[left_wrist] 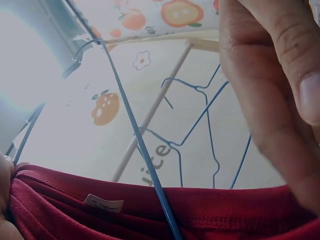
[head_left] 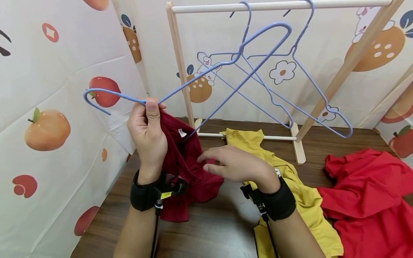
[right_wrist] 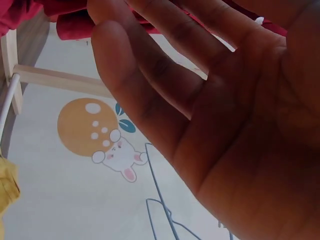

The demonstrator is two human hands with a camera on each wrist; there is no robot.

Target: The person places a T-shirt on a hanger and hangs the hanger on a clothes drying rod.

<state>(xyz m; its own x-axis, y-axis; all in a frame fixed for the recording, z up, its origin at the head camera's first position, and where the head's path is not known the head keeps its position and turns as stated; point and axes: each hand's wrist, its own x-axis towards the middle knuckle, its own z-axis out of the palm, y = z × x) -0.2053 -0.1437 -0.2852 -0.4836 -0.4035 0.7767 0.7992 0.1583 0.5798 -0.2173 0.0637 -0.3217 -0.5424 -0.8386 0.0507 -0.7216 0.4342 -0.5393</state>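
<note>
My left hand (head_left: 149, 138) pinches the neck of a blue wire hanger (head_left: 201, 75) together with the collar of a dark red shirt (head_left: 175, 157). The hanger's hook points left. One shoulder of the hanger sticks out to the upper right, outside the shirt, and its lower bar runs into the neck opening, where its end is hidden. A white label (left_wrist: 103, 203) shows inside the collar. My right hand (head_left: 237, 165) is at the right side of the neck opening, fingers loosely extended and holding nothing. Whether its fingertips touch the cloth I cannot tell.
Behind stands a wooden rack (head_left: 180, 57) with a white rail (head_left: 206, 8), from which two blue hangers (head_left: 311, 71) hang. A yellow shirt (head_left: 300, 193) lies on the table (head_left: 200, 240) to the right, beside red cloth (head_left: 371, 193). A printed backdrop (head_left: 80, 150) borders the left.
</note>
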